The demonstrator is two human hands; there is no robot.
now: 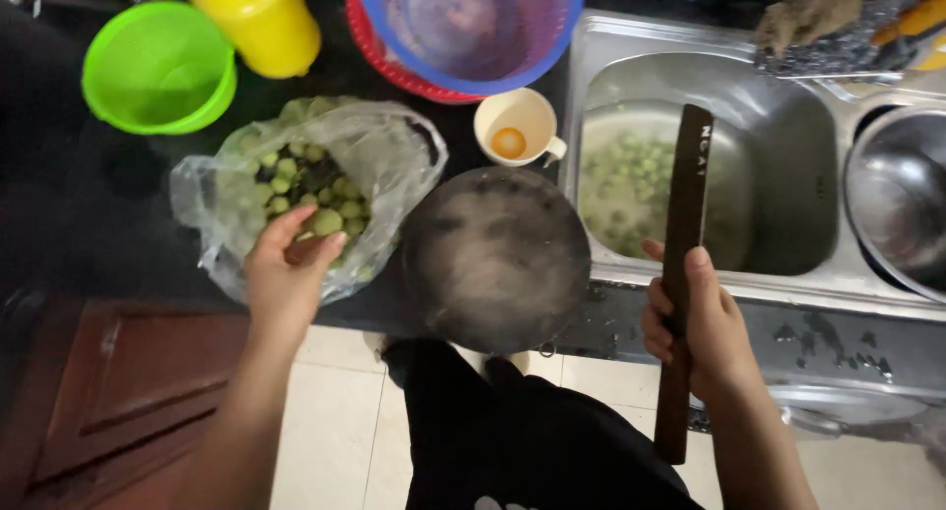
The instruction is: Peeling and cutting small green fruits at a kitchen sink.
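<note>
At the far left of the dark counter (89, 224) stood a bright green plastic bowl (158, 67), and just beside it to the right a yellow plastic container (261, 19). Below these lay a clear plastic bag (394, 165), its mouth open, filled with small round green fruits (286, 180). The left hand (286, 273) reached into that bag, its fingers curled around one green fruit (326, 221) pinched between thumb and fingertips at the bag's lower edge.

Further right, a blue perforated basket (473, 27) sat nested in a red one (389, 67) at the top of the view. Under them stood a cream cup (517, 126) with something orange at its bottom. Near the counter's front edge, just below the cup, rested a round dark chopping block (496, 259), its surface worn and scratched.

Right of the block began the steel sink (788, 145), its left basin holding cloudy water with more green fruits (631, 175) in it. The right hand (695, 328) was closed firmly around the handle of a long dark cleaver (687, 214), held edge-on with the blade pointing away over the sink rim. At the far right a steel bowl (897, 195) sat in the second basin, and a dirty rag (808, 12) lay on a rack behind it.
</note>
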